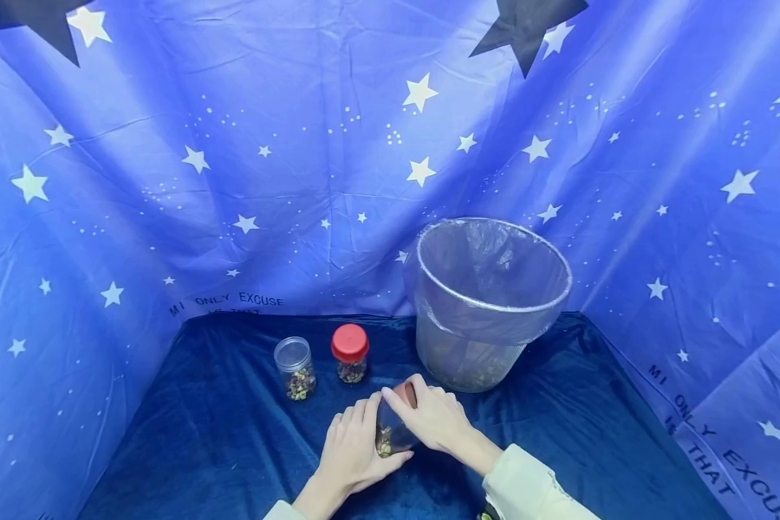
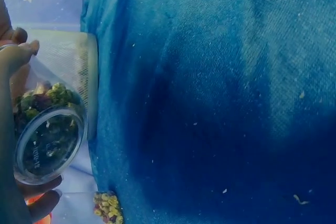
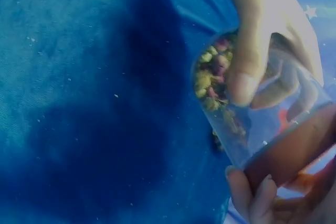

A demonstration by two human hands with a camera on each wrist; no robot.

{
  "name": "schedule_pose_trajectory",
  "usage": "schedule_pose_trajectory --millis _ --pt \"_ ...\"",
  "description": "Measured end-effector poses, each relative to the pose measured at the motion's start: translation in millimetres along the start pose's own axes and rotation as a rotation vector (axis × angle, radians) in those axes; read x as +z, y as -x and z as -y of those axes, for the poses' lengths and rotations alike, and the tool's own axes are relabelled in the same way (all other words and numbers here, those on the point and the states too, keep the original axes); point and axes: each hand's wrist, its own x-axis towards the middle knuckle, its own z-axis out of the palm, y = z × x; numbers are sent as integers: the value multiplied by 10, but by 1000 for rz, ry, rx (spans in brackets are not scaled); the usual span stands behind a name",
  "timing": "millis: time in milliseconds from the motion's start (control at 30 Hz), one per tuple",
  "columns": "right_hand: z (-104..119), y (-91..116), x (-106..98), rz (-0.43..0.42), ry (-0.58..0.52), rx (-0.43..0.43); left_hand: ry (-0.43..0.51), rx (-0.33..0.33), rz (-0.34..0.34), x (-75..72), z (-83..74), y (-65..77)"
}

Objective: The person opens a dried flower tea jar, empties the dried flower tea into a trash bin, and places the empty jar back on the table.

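Observation:
A clear plastic jar (image 1: 388,426), part filled with dried flower buds (image 3: 210,80), is held tilted between both hands near the front of the table. My left hand (image 1: 349,449) grips its body, the thumb on one side and the fingers on the other. The right hand (image 1: 440,419) holds the brown lid (image 3: 291,148) at the top end, fingers curled about its rim. In the left wrist view the jar's round base (image 2: 50,142) faces the camera, with buds lying behind it.
Behind the hands stand an unlidded clear jar (image 1: 295,367) of buds and a red-lidded jar (image 1: 349,350). A bin (image 1: 474,347) lined with a clear bag is at the back right. Dark blue cloth (image 1: 234,440) covers the table, and a starry curtain (image 1: 299,180) surrounds it.

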Motion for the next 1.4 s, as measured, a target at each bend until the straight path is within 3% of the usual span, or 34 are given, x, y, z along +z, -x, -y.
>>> schedule_pose_trajectory --millis 100,233,367,533,833,1167,1267,1400 --pt "-6 -1 34 -3 -34 17 -34 9 3 11 -7 14" --pt "-35 5 62 -39 -59 -38 -41 36 -22 35 14 4" --pt "-63 8 74 -88 -73 -107 -22 75 -61 52 44 -17" --pt "-97 18 87 -122 -78 -140 20 83 -50 38 36 -24" --pt "-86 36 60 -111 -75 -204 65 38 -26 -7 38 -8" --pt "-107 10 13 47 -66 -164 205 -111 181 -102 59 -37" --pt "-92 12 -18 71 -50 -156 206 -120 173 -101 63 -37" --pt "-53 15 -87 35 -58 -130 187 -117 139 -100 60 -31"
